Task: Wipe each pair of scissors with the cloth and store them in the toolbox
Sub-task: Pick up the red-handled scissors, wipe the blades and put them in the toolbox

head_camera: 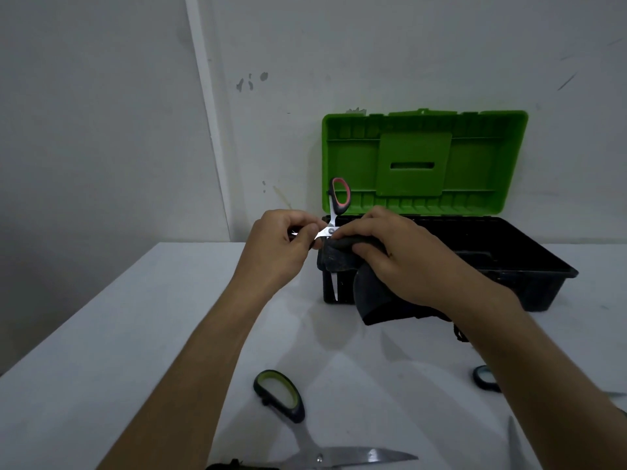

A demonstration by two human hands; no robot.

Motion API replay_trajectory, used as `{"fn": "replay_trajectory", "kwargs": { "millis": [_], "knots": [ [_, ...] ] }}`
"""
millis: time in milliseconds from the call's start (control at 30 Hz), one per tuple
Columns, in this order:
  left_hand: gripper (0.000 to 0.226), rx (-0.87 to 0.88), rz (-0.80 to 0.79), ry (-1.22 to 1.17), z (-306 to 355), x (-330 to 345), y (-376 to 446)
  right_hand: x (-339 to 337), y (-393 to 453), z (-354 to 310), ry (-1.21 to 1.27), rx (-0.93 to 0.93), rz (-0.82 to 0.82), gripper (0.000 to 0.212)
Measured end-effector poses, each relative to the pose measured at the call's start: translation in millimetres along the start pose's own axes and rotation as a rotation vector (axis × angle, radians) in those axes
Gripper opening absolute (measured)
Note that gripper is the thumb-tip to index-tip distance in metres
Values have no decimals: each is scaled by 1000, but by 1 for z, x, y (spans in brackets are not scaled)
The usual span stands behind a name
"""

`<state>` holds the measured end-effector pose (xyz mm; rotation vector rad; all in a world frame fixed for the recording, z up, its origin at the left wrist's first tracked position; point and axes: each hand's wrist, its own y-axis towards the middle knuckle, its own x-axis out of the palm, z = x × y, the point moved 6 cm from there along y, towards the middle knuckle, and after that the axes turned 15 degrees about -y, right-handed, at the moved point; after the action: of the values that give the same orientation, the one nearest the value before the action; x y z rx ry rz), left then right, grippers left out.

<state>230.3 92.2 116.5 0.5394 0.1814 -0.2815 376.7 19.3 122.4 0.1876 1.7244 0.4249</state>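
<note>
My left hand [283, 244] grips one handle of the red-and-black scissors [339, 198], whose other handle sticks up in front of the toolbox lid. My right hand [390, 252] holds the dark cloth [371, 296] wrapped around the scissors' blade just right of the pivot. Both hands are above the table, in front of the left end of the open toolbox [509, 262], which has a black body and a raised green lid [424, 157]. A green-and-black pair of scissors [305, 422] lies open on the table near me.
A third pair of scissors with a teal-lined handle [485, 378] lies at the right, partly hidden by my right forearm, and a blade tip [512, 439] shows below it. The white table [135, 334] meets a grey wall behind the toolbox.
</note>
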Motion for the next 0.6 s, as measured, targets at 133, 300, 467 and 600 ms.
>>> {"fn": "replay_trajectory", "kwargs": {
  "millis": [133,300,467,600],
  "knots": [
    [20,8,26,6,2,-1,0,0,-1,2,10,-24,-38,31],
    [21,1,76,18,0,-5,1,1,-4,-5,3,-104,-106,29],
    [21,-20,122,-13,-2,-7,0,-4,-8,-4,40,-165,-165,26],
    [21,-40,90,-11,-5,-4,1,-14,-2,-4,89,-151,130,30]
  ]
}}
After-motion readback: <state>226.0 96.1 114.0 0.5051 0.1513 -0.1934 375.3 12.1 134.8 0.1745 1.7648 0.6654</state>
